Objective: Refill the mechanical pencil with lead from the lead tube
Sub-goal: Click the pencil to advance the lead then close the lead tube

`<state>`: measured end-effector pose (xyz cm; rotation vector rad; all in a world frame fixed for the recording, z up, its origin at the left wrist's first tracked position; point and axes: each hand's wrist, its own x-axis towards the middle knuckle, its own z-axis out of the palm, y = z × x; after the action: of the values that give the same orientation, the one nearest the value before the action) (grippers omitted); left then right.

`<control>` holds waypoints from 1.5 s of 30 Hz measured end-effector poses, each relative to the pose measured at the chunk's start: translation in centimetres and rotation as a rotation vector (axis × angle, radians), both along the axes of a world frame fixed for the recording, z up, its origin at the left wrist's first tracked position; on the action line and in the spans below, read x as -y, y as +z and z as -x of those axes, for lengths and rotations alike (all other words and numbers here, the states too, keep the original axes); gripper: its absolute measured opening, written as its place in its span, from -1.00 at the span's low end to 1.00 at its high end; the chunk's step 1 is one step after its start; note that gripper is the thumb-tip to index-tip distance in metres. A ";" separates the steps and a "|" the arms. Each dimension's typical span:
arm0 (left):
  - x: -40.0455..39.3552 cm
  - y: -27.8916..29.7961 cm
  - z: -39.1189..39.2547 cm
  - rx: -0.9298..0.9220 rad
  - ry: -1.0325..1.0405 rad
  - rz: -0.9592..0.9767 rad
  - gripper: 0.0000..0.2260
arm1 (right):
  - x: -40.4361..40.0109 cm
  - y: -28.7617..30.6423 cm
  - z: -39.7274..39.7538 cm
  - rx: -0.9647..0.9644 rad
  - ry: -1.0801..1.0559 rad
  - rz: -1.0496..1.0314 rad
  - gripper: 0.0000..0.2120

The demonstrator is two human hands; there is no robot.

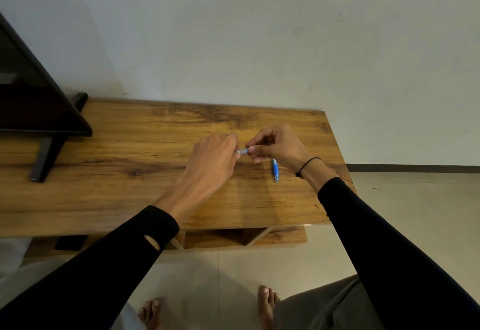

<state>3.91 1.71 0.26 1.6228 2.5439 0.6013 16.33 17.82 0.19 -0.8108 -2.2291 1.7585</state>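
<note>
A small translucent lead tube [243, 151] is held level above the wooden table [130, 148], between both hands. My right hand [276, 145] pinches its right end with thumb and fingers. My left hand [214, 157] grips its left end, where a pale cap shows at the fingertips. A blue mechanical pencil [275, 170] lies on the table just below my right hand, its tip pointing toward me. Whether the cap is on or off the tube I cannot tell.
A dark screen on a black stand [44, 158] takes up the table's left part. The table's right edge [340, 153] runs close to my right wrist. A lower shelf [244, 237] sits under the top, and bare feet rest on the tiled floor.
</note>
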 end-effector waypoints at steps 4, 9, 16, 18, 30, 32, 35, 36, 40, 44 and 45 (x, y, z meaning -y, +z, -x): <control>-0.1 -0.2 -0.5 -0.026 -0.002 -0.041 -0.89 | 0.3 0.1 0.1 -0.013 -0.092 0.052 -0.78; -0.5 0.0 -0.5 0.229 0.142 -0.192 -0.85 | 1.4 0.0 1.3 -0.104 -0.285 0.245 -0.85; -1.2 -0.5 -0.6 0.598 0.116 -0.125 -0.53 | 1.6 0.1 1.7 -0.018 -0.277 0.101 -0.83; -1.3 -0.5 -0.8 0.589 0.023 -0.018 -0.22 | 1.2 0.2 1.4 0.053 -0.273 0.007 -0.84; -3.5 -1.7 -0.7 0.201 -0.096 0.121 -0.33 | 0.7 -0.5 0.9 0.187 -0.316 -0.100 -0.72; -3.6 -2.4 -0.8 0.099 -0.088 0.123 -0.30 | 0.5 -0.4 0.9 0.252 -0.337 -0.279 -0.73; -4.0 -3.5 -1.0 -0.035 -0.068 0.205 -0.13 | -0.1 -0.1 0.4 0.246 -0.362 -0.363 -0.71; -4.1 -3.7 -1.0 -0.041 -0.059 0.227 -0.08 | -0.2 0.0 0.1 0.244 -0.360 -0.365 -0.71; -4.2 -3.7 -0.8 -0.041 -0.051 0.262 0.00 | -0.4 0.0 -0.6 0.243 -0.336 -0.395 -0.73; -3.7 -3.9 -0.8 -0.005 -0.040 0.266 0.05 | -0.5 -0.4 -0.5 0.212 -0.328 -0.473 -0.79; -3.5 -4.1 -0.7 0.019 -0.027 0.250 0.06 | -0.6 -0.5 -0.6 0.203 -0.334 -0.498 -0.80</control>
<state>4.63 5.19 -3.84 1.5546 2.4615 0.2801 16.92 18.41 -0.27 -1.1858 -2.3289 0.9520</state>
